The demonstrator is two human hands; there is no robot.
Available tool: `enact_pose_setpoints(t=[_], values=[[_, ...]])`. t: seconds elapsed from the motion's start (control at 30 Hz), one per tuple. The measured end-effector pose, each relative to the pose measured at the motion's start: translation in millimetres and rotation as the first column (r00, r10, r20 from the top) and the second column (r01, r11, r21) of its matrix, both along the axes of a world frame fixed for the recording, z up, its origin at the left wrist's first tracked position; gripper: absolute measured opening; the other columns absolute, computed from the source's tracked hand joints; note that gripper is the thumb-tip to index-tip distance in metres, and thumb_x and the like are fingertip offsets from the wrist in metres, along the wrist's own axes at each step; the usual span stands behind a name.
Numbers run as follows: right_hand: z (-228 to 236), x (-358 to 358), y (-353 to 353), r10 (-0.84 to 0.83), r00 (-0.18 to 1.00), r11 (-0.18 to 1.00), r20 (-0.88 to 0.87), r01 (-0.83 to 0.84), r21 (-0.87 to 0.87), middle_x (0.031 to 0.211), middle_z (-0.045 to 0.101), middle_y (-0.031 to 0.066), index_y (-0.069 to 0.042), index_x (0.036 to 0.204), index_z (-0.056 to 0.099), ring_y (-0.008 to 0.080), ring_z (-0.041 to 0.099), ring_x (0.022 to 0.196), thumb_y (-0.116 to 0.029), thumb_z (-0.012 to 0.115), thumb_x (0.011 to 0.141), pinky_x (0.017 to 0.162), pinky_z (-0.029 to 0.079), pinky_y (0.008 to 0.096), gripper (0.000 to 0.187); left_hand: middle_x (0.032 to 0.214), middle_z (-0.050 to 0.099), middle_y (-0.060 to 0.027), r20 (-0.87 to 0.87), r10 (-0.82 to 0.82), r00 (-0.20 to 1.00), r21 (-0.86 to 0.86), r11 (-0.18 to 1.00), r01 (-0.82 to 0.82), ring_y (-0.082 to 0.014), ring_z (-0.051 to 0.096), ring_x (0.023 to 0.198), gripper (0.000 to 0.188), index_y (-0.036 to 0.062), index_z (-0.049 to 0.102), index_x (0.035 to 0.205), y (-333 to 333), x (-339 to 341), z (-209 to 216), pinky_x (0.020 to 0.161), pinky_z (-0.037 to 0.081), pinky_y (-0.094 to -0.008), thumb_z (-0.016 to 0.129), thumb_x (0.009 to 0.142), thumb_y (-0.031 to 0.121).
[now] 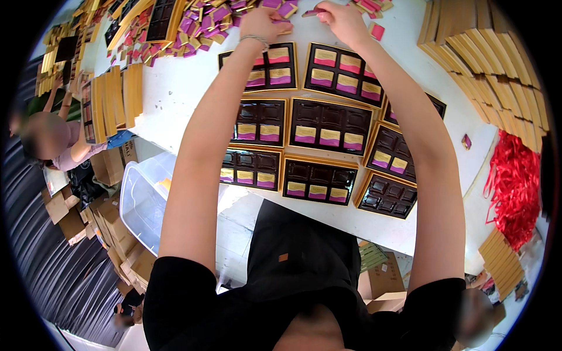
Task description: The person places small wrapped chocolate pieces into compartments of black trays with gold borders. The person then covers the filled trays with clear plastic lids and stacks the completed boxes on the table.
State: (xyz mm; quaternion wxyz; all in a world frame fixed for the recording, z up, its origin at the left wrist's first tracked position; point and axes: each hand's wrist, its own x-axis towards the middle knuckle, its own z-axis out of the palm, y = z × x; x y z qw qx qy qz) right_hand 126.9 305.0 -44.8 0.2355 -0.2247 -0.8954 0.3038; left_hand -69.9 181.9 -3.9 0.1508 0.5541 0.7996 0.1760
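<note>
head view: I'm looking down over both outstretched arms at a white table (181, 88) covered with dark box trays.
left hand (264, 23): at the far edge of the table, by the pile of wrapped pieces (205, 23); fingers curled, pinching a small pink-purple wrapped piece (283, 21). Bracelet on the wrist.
right hand (344, 20): just beside the left, fingers pinched on another wrapped piece (311, 11) held between the 2 hands.
wrapped pieces: purple, pink and gold squares, heaped loose at top centre-left; a few more loose ones (374, 17) right of the right hand.
trays near the hands: 2 trays directly below the hands, the left tray (266, 67) partly hidden by the forearm, the right tray (344, 73) showing 6 filled slots.
middle row: centre tray (331, 126) has 3 pieces along its lower row, upper slots bare.
near row: front tray (319, 181) same pattern; the tray at lower right (387, 196) shows no pieces.
stacks: gold-edged flat lids (486, 52) piled at right, more (117, 99) at left.
red shred (515, 187): heap at the right edge of the table.
plastic bin (143, 202): clear, on the floor left of me, cardboard boxes around it.
other person (55, 137): at far left, arms raised toward another stack.
</note>
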Motion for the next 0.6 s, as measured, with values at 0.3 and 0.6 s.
enact_pose_setpoints(t=[0.3, 0.6], values=[[94, 198, -68, -0.408, 0.909, 0.343, -0.086, 0.065, -0.937, 0.090, 0.068, 0.0078, -0.001, 0.108, 0.066, 0.0182, 0.066, 0.079, -0.020, 0.063, 0.094, 0.074, 0.055, 0.0309, 0.023, 0.085, 0.069, -0.0013, 0.759, -0.148, 0.634, 0.230, 0.972, -0.048, -0.0085, 0.066, 0.080, 0.020, 0.0065, 0.069, 0.107, -36, 108, 38, 0.069, 0.055, -0.0236, 0.070, 0.089, 0.016], [109, 347, -201, -0.733, 0.677, 0.244, 0.071, 0.359, -0.901, 0.093, 0.066, 0.0049, -0.001, 0.119, 0.065, 0.0131, 0.062, 0.090, 0.003, 0.054, 0.094, 0.081, 0.058, 0.0281, 0.028, 0.080, 0.071, -0.0074, 0.707, -0.365, 0.606, -0.025, 0.843, 0.537, -0.0125, 0.067, 0.070, 0.017, 0.0020, 0.070, 0.099, -119, 289, 61, 0.066, 0.053, -0.0255, 0.070, 0.084, 0.011]])
